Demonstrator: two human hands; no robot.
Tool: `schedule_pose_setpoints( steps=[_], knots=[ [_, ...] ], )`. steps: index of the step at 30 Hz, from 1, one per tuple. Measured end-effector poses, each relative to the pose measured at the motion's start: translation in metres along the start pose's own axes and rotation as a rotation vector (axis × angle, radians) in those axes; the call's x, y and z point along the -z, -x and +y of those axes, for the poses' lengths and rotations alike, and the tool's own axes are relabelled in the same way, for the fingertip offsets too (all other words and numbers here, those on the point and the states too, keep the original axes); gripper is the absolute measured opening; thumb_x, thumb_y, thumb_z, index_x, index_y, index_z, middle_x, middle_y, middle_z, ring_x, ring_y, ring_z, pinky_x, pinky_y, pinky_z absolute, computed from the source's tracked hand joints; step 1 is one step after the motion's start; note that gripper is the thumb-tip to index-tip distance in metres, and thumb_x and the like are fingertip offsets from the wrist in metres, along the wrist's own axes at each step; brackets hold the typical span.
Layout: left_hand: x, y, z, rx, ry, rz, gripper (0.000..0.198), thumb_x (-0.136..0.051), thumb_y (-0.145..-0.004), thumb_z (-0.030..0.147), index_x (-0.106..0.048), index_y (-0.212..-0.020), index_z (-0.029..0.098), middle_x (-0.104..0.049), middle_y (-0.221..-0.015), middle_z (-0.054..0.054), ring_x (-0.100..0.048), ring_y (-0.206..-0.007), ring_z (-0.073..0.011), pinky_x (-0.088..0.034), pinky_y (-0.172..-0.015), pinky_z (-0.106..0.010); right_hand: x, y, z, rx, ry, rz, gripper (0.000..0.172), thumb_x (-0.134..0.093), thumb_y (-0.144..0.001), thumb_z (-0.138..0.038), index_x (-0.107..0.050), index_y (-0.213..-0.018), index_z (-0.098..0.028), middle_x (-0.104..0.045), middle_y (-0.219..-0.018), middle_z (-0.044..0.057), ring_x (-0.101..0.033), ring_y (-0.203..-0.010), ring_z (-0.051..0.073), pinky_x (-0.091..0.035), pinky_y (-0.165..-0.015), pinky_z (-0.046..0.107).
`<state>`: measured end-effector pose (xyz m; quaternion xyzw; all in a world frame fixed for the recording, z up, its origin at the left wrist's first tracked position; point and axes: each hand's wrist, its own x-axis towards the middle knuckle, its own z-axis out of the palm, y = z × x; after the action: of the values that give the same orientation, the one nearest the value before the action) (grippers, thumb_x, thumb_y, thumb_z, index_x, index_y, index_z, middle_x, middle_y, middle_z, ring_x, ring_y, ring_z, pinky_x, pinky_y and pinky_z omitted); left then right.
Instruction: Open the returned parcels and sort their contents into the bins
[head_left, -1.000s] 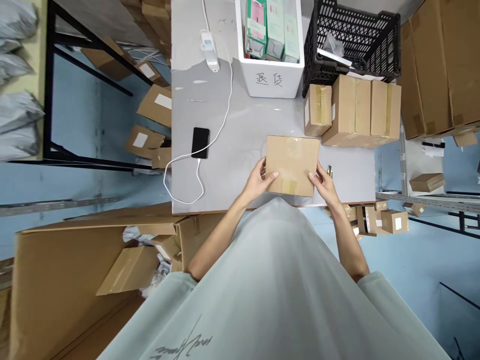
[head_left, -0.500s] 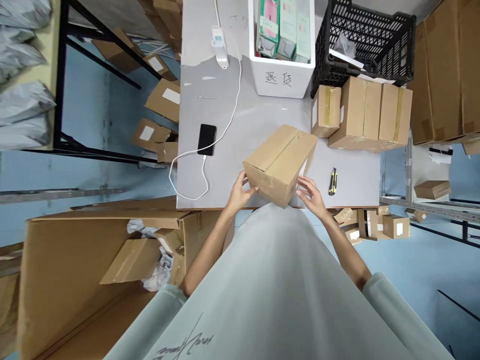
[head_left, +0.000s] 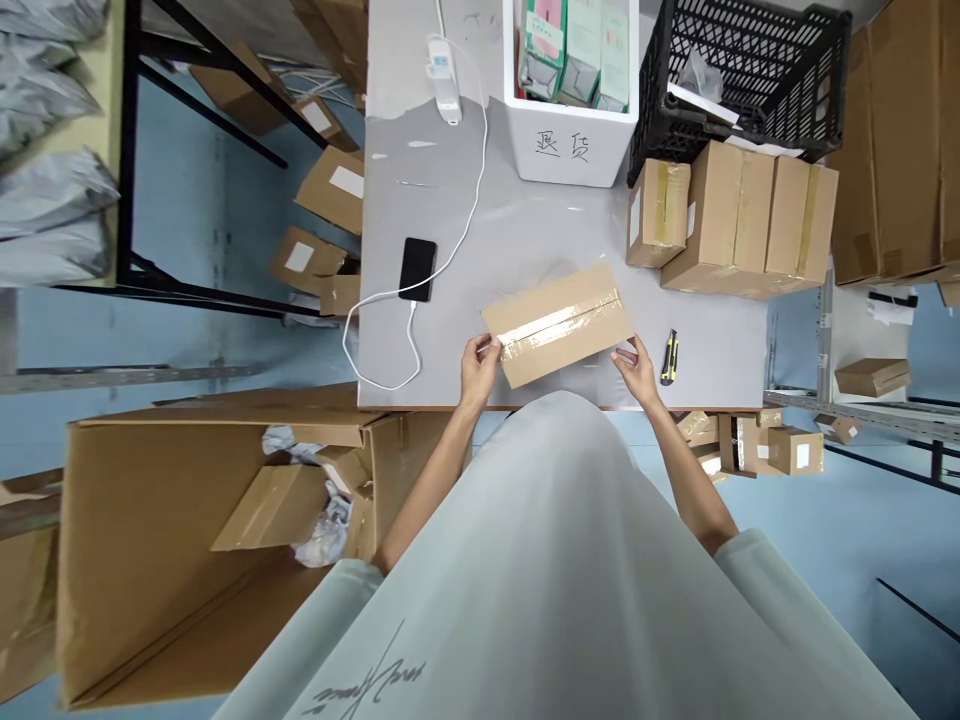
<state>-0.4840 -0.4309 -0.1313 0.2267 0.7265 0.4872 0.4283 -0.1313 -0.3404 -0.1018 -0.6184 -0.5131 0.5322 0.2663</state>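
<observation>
A taped cardboard box [head_left: 559,322] lies on the grey table [head_left: 450,210] near its front edge, its tape seam facing up. My left hand [head_left: 478,365] grips the box's left end with curled fingers. My right hand [head_left: 637,365] holds the box's right front corner. A yellow-and-black utility knife [head_left: 668,357] lies on the table just right of my right hand.
A black phone [head_left: 418,269] on a white cable lies to the left. A white bin [head_left: 570,90] of packets, a black crate [head_left: 739,75] and several sealed boxes [head_left: 739,220] stand at the back. A large open carton [head_left: 195,540] sits on the floor to the left.
The box was flat in my hands, then tipped up on an edge, and now rests with its taped seam up. The knife, hidden at first, now shows.
</observation>
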Motion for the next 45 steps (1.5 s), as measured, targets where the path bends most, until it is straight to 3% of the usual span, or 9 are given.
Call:
schedule_pose_setpoints(
  steps=[6,9,12,16,23,27,32,39,45],
  knots=[
    [0.012,-0.019,0.010,-0.041,0.014,-0.070,0.072,-0.094,-0.080,0.056,-0.073,-0.140,0.023,-0.075,-0.153,-0.019,-0.075,-0.142,-0.0383,-0.056,-0.130,-0.064,0.006,0.050,0.014,-0.065,0.012,-0.037,0.099,-0.077,-0.089,-0.090,-0.066,-0.163,-0.025,-0.069,-0.163,0.019,-0.086,-0.110,0.030,-0.072,-0.104,0.053],
    [0.017,-0.027,0.009,-0.032,0.036,-0.095,0.077,-0.097,-0.074,0.056,-0.074,-0.139,0.024,-0.075,-0.156,-0.019,-0.074,-0.144,-0.0395,-0.054,-0.134,-0.066,0.020,0.060,0.032,-0.095,0.041,-0.072,0.077,-0.070,-0.096,-0.085,-0.078,-0.143,-0.025,-0.079,-0.148,0.016,-0.084,-0.116,0.033,-0.070,-0.107,0.056],
    [0.019,-0.027,0.006,-0.032,0.038,-0.111,0.083,-0.099,-0.072,0.062,-0.074,-0.141,0.024,-0.073,-0.161,-0.018,-0.072,-0.149,-0.0395,-0.053,-0.135,-0.064,0.042,0.036,0.045,-0.103,0.247,0.155,0.061,-0.067,-0.102,-0.067,-0.078,-0.137,-0.017,-0.076,-0.152,0.023,-0.072,-0.142,0.038,-0.060,-0.123,0.058],
    [0.020,-0.022,0.006,-0.068,-0.028,-0.130,0.088,-0.095,-0.078,0.069,-0.071,-0.149,0.024,-0.069,-0.167,-0.019,-0.072,-0.148,-0.0379,-0.056,-0.131,-0.060,0.068,-0.015,0.053,-0.380,0.597,0.421,0.059,-0.067,-0.104,-0.034,-0.063,-0.156,-0.007,-0.063,-0.162,0.031,-0.061,-0.157,0.039,-0.048,-0.134,0.056],
    [0.017,-0.005,0.016,-0.198,-0.155,-0.052,0.086,-0.087,-0.088,0.071,-0.068,-0.155,0.022,-0.065,-0.164,-0.023,-0.071,-0.146,-0.0388,-0.059,-0.124,-0.058,0.074,-0.045,0.052,-0.560,0.692,0.496,0.050,-0.068,-0.097,-0.014,-0.064,-0.147,-0.010,-0.065,-0.156,0.034,-0.068,-0.148,0.042,-0.049,-0.129,0.062],
    [0.022,0.003,0.025,-0.279,-0.203,-0.106,0.071,-0.085,-0.094,0.068,-0.074,-0.151,0.029,-0.060,-0.167,-0.018,-0.060,-0.158,-0.0392,-0.056,-0.128,-0.057,0.069,-0.053,0.041,-0.524,0.624,0.464,0.031,-0.076,-0.093,-0.018,-0.072,-0.123,-0.014,-0.081,-0.112,0.020,-0.082,-0.116,0.035,-0.064,-0.105,0.045],
    [0.032,-0.007,0.025,-0.226,-0.178,-0.206,0.069,-0.090,-0.089,0.070,-0.077,-0.145,0.031,-0.055,-0.172,-0.018,-0.051,-0.167,-0.0410,-0.057,-0.127,-0.058,0.050,-0.049,-0.002,-0.192,0.416,0.350,0.033,-0.063,-0.104,-0.033,-0.066,-0.134,-0.018,-0.078,-0.091,0.001,-0.078,-0.078,0.021,-0.066,-0.082,0.032],
    [0.036,-0.027,0.024,-0.150,-0.113,-0.354,0.077,-0.093,-0.082,0.065,-0.073,-0.147,0.029,-0.063,-0.168,-0.016,-0.061,-0.155,-0.0399,-0.054,-0.127,-0.058,-0.032,-0.011,-0.109,0.343,0.499,-0.221,0.052,-0.074,-0.106,-0.067,-0.082,-0.132,-0.024,-0.086,-0.122,0.008,-0.080,-0.114,0.034,-0.061,-0.111,0.043],
    [0.034,-0.029,0.020,-0.127,-0.026,-0.431,0.086,-0.094,-0.079,0.070,-0.068,-0.148,0.027,-0.064,-0.168,-0.018,-0.068,-0.148,-0.0387,-0.062,-0.119,-0.053,-0.102,-0.008,-0.145,0.458,0.833,-0.477,0.041,-0.067,-0.115,-0.053,-0.083,-0.142,-0.027,-0.086,-0.137,0.010,-0.080,-0.122,0.036,-0.059,-0.109,0.044]
  ],
)
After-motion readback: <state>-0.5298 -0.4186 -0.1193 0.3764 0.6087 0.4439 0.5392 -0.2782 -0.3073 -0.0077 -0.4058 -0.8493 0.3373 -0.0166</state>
